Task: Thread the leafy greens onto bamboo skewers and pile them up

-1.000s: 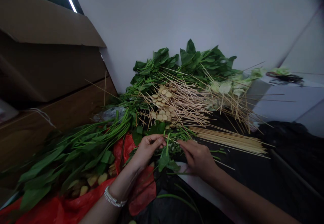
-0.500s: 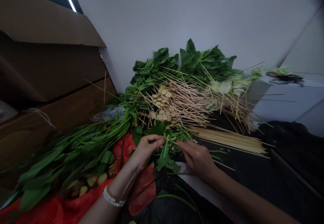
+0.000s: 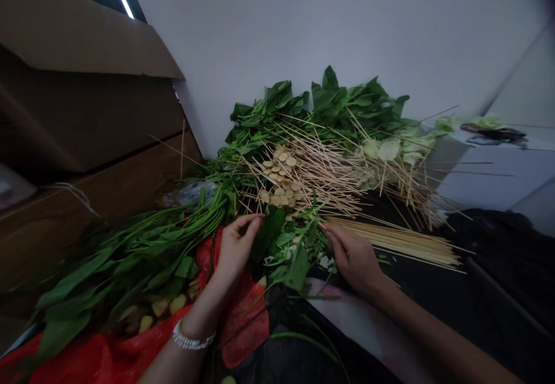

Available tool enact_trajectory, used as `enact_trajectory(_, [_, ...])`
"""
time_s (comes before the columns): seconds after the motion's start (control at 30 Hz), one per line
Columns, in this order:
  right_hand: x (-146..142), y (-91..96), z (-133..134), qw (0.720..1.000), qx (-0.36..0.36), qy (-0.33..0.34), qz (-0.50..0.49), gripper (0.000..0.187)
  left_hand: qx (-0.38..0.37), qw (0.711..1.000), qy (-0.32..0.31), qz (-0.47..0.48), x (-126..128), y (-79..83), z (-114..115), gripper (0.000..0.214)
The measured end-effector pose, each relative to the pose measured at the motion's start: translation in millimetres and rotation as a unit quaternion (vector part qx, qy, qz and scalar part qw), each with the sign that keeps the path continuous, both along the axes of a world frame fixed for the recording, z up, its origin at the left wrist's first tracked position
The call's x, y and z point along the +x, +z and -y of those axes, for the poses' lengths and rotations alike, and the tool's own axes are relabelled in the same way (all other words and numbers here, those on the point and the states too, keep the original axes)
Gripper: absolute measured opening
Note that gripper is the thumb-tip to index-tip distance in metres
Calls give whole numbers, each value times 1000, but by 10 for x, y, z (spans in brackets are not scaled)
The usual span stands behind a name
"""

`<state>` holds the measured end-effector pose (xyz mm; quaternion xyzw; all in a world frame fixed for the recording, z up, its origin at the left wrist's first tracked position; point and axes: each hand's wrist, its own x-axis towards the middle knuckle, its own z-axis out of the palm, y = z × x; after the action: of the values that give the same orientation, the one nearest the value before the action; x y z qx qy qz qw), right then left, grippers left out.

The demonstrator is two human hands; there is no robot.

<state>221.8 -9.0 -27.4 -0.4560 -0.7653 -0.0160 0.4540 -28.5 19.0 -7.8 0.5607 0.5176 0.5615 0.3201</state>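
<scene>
From my remote seat, I see a loose bunch of leafy greens (image 3: 290, 254) just below the pile of bamboo skewers (image 3: 318, 181), held between the person's hands. The left hand (image 3: 236, 245) curls its fingers beside a dark leaf; the right hand (image 3: 353, 259) draws its fingers and thumb close together at the stems (whether either is pinching, I cannot tell). Farther below the pile lies a red plastic bag (image 3: 247, 320) — round tan slices (image 3: 280, 178) sit on the skewers.

Bamboo skewers (image 3: 390, 242) and pale sliced rounds (image 3: 280, 178) beside a white wall (image 3: 347, 25).
Skewers lie bundled on a black surface (image 3: 416, 283) and loose across the rounds; a red plastic bag (image 3: 247, 320) lies in front, a cardboard box (image 3: 87, 112) at left.
</scene>
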Motion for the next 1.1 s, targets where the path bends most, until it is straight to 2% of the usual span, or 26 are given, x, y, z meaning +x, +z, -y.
enact_trajectory(0.07, [-2, -5, -2, 1000, 2, 9, 4, 26, 47, 989, 27, -135, -8, -48, -5, 21])
enact_trajectory(0.13, [-13, -16, 4, 1000, 2, 21, 6, 25, 77, 958, 53, -271, -21, -103, -6, 18])
enact_trajectory(0.23, [-20, -24, 11, 1000, -5, 26, 3, 25, 64, 921, 46, -382, -50, -162, -16, 18])
enact_trajectory(0.33, [-14, -19, 9, 1000, -11, 24, -1, 26, 72, 928, 15, -365, -47, -158, -22, 15])
enact_trajectory(0.4, [-10, -14, 7, 1000, -10, 24, -2, 26, 96, 951, 7, -293, -13, -124, -7, 11])
enact_trajectory(0.47, [-8, -12, 6, 1000, -11, 25, -5, 26, 96, 973, -3, -208, 33, -74, 27, 18])
enact_trajectory(0.57, [-7, -15, 2, 999, -11, 28, -12, 25, 30, 986, -74, -146, 75, 1, 90, 35])
enact_trajectory(0.67, [-1, -13, -10, 999, -4, 26, -17, 25, -44, 976, -169, -131, 69, 36, 114, 48])
enact_trajectory(0.73, [7, -5, -21, 999, -3, 24, -21, 24, -63, 977, -179, -95, 60, 18, 97, 53])
enact_trajectory(0.8, [17, 6, -30, 999, -5, 22, -23, 23, -69, 982, -163, -67, 68, -29, 71, 47])
enact_trajectory(0.87, [23, 15, -35, 999, -7, 19, -25, 23, -60, 983, -142, -98, 100, -86, 56, 36])
enact_trajectory(0.97, [23, 23, -32, 999, -2, 22, -27, 23, -20, 969, -118, -217, 175, -161, 78, 26])
enact_trajectory(1.03, [19, 23, -29, 999, 3, 26, -26, 23, -16, 952, -129, -276, 221, -191, 111, 22])
enact_trajectory(1.1, [14, 20, -28, 999, 8, 25, -25, 22, -30, 938, -138, -317, 250, -204, 142, 26])
